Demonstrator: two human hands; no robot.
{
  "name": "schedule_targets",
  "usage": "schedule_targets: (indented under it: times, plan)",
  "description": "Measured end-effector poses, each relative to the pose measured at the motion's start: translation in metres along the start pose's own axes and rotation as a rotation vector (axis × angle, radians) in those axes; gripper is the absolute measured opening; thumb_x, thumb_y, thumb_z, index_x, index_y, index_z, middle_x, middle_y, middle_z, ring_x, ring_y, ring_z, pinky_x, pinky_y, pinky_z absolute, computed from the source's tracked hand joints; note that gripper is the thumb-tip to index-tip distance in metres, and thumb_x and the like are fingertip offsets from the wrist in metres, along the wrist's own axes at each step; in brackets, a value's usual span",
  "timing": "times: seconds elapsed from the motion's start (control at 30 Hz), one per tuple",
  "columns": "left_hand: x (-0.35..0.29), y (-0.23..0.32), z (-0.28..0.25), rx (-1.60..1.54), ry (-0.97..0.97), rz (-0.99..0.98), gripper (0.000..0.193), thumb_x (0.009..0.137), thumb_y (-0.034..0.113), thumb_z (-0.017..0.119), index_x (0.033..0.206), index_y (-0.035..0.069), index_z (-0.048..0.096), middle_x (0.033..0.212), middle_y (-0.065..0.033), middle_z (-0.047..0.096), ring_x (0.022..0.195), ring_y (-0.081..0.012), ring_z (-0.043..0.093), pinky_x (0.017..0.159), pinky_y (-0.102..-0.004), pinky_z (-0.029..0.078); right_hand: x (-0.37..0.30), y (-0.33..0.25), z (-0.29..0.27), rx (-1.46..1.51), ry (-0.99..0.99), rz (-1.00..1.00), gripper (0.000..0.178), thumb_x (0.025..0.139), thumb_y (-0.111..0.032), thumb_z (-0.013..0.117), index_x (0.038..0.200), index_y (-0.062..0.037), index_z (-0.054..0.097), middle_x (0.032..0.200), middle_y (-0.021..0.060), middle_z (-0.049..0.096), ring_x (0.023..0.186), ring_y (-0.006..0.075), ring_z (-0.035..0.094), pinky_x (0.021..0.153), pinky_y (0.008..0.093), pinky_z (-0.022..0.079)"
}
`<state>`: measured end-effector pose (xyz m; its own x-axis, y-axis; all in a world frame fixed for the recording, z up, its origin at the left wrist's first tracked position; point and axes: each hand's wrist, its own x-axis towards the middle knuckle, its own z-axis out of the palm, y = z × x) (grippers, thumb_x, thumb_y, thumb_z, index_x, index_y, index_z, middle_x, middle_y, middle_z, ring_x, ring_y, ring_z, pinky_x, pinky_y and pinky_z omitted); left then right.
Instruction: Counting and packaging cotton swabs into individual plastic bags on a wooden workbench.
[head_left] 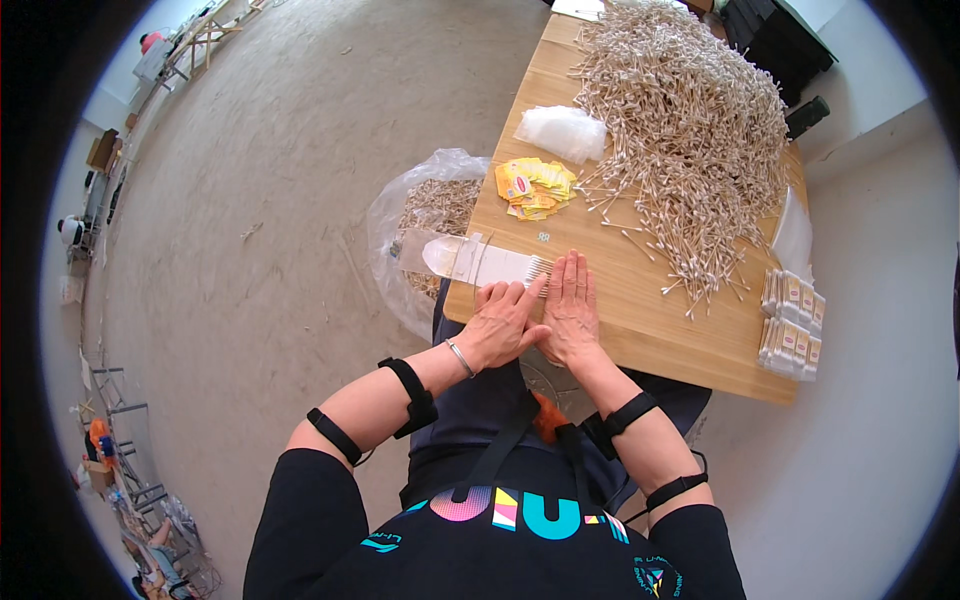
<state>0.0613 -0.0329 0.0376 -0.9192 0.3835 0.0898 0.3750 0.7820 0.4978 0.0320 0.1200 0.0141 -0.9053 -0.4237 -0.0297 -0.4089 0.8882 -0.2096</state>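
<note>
A short row of cotton swabs (539,270) lies side by side near the table's front left corner, at the end of a flat white strip (500,265). My left hand (500,322) rests beside it, index finger stretched onto the swabs and the other fingers loosely bent. Flat and upright on its edge or palm, I cannot tell which, my right hand (570,308) lies against the swabs' right side with fingers straight and together. A clear plastic bag (420,250) sits at the strip's left end, overhanging the table edge.
A large heap of loose cotton swabs (690,130) covers the table's far right. Yellow cards (535,188) and clear bags (565,134) lie left of it. Filled swab packs (792,325) stand at the right edge. A plastic sack of swabs (440,205) is beside the wooden table (650,335).
</note>
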Motion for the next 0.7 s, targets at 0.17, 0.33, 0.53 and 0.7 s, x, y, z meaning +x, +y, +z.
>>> schedule_targets:
  times: [0.17, 0.33, 0.53, 0.7]
  plan:
    - [0.002, -0.002, 0.004, 0.052, -0.001, -0.001, 0.070, 0.085, 0.048, 0.052, 0.138, 0.006, 0.034, 0.098, -0.0110, 0.047, 0.095, -0.0265, 0.043, 0.089, -0.0384, 0.027, 0.001, 0.000, 0.002, -0.059, -0.012, 0.006, 0.101, 0.078, -0.052, 0.053, 0.142, 0.0081, 0.003, 0.150, 0.0249, 0.002, 0.141, 0.0370, -0.001, 0.114, 0.0443, 0.002]
    - [0.002, -0.002, 0.004, 0.047, -0.003, -0.007, 0.068, 0.086, 0.048, 0.050, 0.137, 0.007, 0.036, 0.098, -0.0112, 0.048, 0.095, -0.0264, 0.044, 0.089, -0.0385, 0.027, 0.001, 0.000, 0.000, -0.064, -0.020, 0.010, 0.100, 0.078, -0.050, 0.053, 0.142, 0.0084, 0.003, 0.150, 0.0256, 0.003, 0.141, 0.0373, -0.001, 0.114, 0.0446, 0.002]
    - [0.008, -0.002, 0.005, -0.029, 0.023, -0.061, 0.065, 0.088, 0.049, 0.048, 0.136, 0.007, 0.037, 0.097, -0.0113, 0.050, 0.096, -0.0264, 0.047, 0.087, -0.0384, 0.028, 0.002, -0.002, -0.002, -0.054, -0.043, 0.023, 0.094, 0.079, -0.042, 0.052, 0.142, 0.0084, 0.003, 0.150, 0.0252, 0.001, 0.141, 0.0367, -0.003, 0.114, 0.0442, 0.000]
    - [0.011, 0.000, 0.001, 0.011, -0.006, -0.059, 0.062, 0.089, 0.048, 0.048, 0.135, 0.007, 0.038, 0.098, -0.0112, 0.052, 0.096, -0.0263, 0.048, 0.087, -0.0381, 0.029, 0.003, -0.004, -0.005, -0.024, -0.079, 0.045, 0.091, 0.079, -0.039, 0.050, 0.142, 0.0085, 0.005, 0.150, 0.0250, 0.001, 0.141, 0.0359, -0.003, 0.114, 0.0435, -0.001]
